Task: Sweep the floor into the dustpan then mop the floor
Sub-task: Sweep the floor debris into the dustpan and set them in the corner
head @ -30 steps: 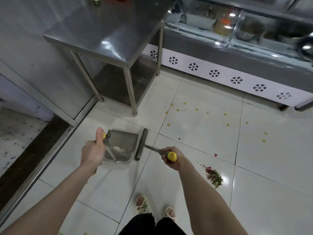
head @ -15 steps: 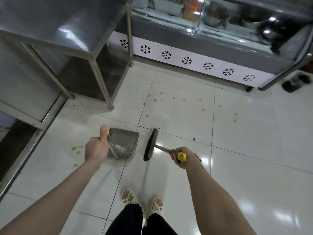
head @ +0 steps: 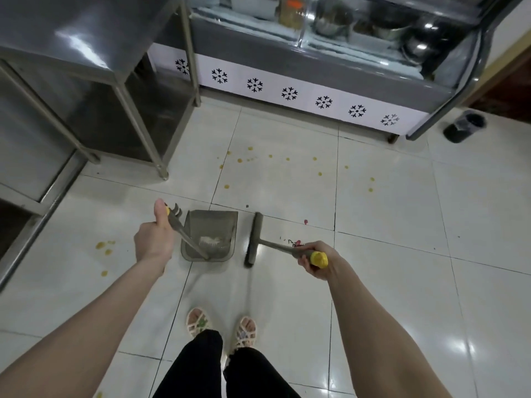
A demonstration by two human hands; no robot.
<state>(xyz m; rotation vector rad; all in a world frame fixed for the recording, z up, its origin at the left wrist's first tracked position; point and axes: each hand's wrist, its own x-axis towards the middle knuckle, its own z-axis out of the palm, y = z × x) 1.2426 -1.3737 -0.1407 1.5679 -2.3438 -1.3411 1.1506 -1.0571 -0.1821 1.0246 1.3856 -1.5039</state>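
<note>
Sweeping is in hand: the dustpan [head: 211, 225], low on the floor [head: 402, 282], is gripped by its handle in the left hand [head: 153, 239], the broom [head: 254, 239] clasped in the right hand [head: 314, 261] beside it; yellow crumbs [head: 287, 159] ahead should be gathered next.

Glossy pale tiled floor [head: 402, 282], dark grout lines, light glare at lower right. Stainless steel table [head: 71, 38] at upper left, lower shelf [head: 155, 122] beneath, thin legs on tiles. Glass-fronted display chiller [head: 258, 56] along far side, metal pots [head: 333, 18] inside, white base panel [head: 306, 90] with black snowflake marks. Small black bin [head: 464, 126] on floor near chiller's right end. Steel wall panel [head: 26, 133] at left.
</note>
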